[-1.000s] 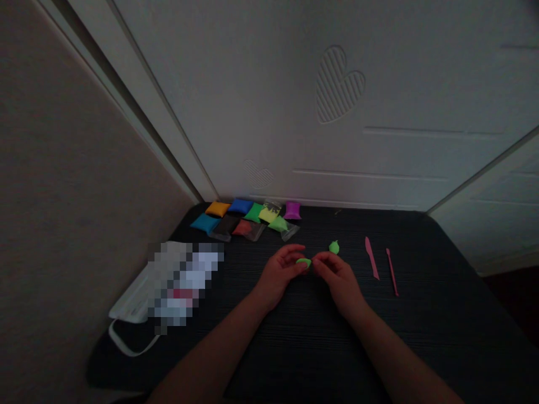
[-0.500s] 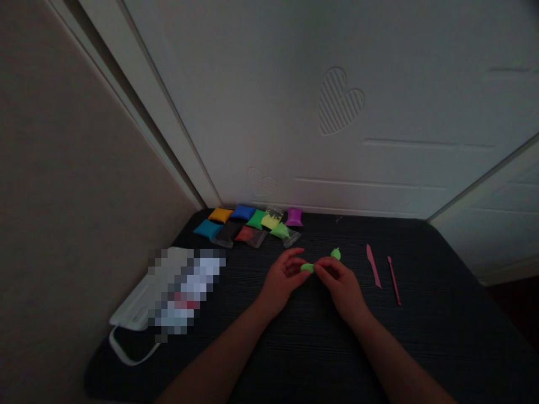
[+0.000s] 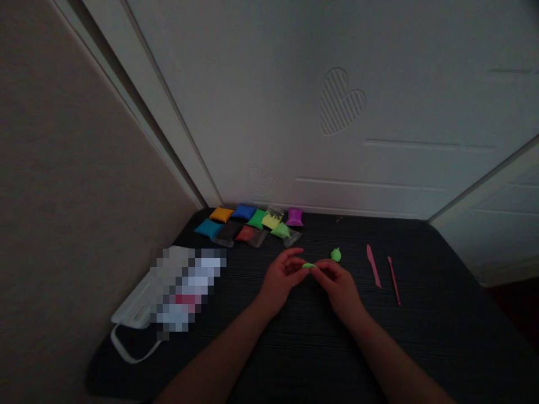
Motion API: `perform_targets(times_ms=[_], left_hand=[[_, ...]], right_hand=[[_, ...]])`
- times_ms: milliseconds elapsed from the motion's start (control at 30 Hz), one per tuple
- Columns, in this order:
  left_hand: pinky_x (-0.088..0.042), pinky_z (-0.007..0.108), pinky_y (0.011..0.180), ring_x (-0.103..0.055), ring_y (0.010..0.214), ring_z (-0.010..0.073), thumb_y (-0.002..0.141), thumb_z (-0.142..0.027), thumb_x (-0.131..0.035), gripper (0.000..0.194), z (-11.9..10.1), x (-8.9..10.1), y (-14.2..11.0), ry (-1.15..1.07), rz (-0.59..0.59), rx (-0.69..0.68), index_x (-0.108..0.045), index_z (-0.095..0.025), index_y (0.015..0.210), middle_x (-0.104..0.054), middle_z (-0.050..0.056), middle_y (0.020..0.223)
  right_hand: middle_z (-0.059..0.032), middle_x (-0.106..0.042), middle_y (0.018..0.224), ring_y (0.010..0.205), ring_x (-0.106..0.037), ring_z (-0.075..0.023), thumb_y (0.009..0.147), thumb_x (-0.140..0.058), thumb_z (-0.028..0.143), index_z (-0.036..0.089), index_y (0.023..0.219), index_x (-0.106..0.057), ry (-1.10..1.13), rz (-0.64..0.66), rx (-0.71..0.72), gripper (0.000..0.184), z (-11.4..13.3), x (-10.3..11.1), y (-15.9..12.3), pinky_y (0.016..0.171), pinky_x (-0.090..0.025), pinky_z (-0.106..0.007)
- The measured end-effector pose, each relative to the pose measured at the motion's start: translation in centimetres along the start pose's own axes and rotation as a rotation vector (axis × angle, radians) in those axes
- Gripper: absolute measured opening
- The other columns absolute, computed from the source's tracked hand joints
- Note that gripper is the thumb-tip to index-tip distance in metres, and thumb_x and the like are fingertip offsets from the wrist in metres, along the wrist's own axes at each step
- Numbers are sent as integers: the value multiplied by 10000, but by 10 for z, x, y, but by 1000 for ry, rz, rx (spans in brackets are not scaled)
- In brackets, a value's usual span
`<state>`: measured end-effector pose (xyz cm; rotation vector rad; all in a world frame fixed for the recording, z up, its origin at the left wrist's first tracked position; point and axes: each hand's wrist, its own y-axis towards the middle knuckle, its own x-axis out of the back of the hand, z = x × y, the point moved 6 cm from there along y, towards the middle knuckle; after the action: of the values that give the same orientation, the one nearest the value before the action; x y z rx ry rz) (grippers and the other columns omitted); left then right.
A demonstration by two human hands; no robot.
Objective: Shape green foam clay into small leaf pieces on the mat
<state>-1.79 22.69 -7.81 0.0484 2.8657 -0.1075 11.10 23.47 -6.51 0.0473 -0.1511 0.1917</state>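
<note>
Over the middle of a dark table [image 3: 442, 331], my left hand [image 3: 281, 279] and my right hand [image 3: 338, 285] meet fingertip to fingertip. Both pinch a small flattened piece of light green clay [image 3: 308, 265] between them. A second lump of the same green clay [image 3: 336, 255] lies on the table just beyond my right hand, apart from it.
Several small bags of coloured clay [image 3: 248, 223] lie at the back left by the white panel. Two pink plastic modelling tools [image 3: 373, 265] [image 3: 394, 280] lie to the right. A white bag with a strap [image 3: 143, 314] sits at the left edge.
The green piece between my fingers looks thinner and flatter than a second ago. The hands stay in about the same place; the view has tilted slightly.
</note>
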Motion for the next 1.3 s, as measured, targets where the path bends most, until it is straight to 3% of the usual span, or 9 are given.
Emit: perform_targets(times_ms=[367,500,700,900,1300], left_hand=[[-418,278,742,-573,756,134,638,-223,-653,404,-7,3,-1,60,-29,12,-502,-198,1012,-610,-3,783],[-416,288,773,-563,813,144,638,-235,-655,435,-7,3,-2,73,-33,-3,-493,-209,1041,-604,11,857],[-410,311,784,-555,825,183,667,-305,-617,182,-3,3,0,249,3,10,-624,-173,792,-617,31,844],[-400,309,797,-552,837,182,676,-299,-606,169,-8,4,1,261,7,-42,-635,-178,790,-616,27,861],[-414,291,751,-549,795,176,669,-302,-611,164,-9,4,-1,268,-31,-6,-630,-178,775,-612,20,818]], right_hand=[[-35,-577,825,759,-540,-174,721,-564,366,199,755,-608,-3,-23,28,176,0,-1,0,683,-430,-296],[-32,-575,809,749,-536,-173,729,-558,368,198,754,-599,1,-34,19,176,-1,0,0,685,-425,-304],[-31,-591,779,733,-543,-178,723,-552,405,198,795,-596,54,-50,-22,224,-4,1,-1,676,-433,-311],[-19,-570,786,725,-534,-161,719,-564,373,200,772,-592,12,-45,41,183,1,1,-1,657,-429,-283],[-12,-560,743,671,-521,-151,747,-524,372,204,758,-600,-64,-43,61,184,4,2,-2,608,-418,-272]])
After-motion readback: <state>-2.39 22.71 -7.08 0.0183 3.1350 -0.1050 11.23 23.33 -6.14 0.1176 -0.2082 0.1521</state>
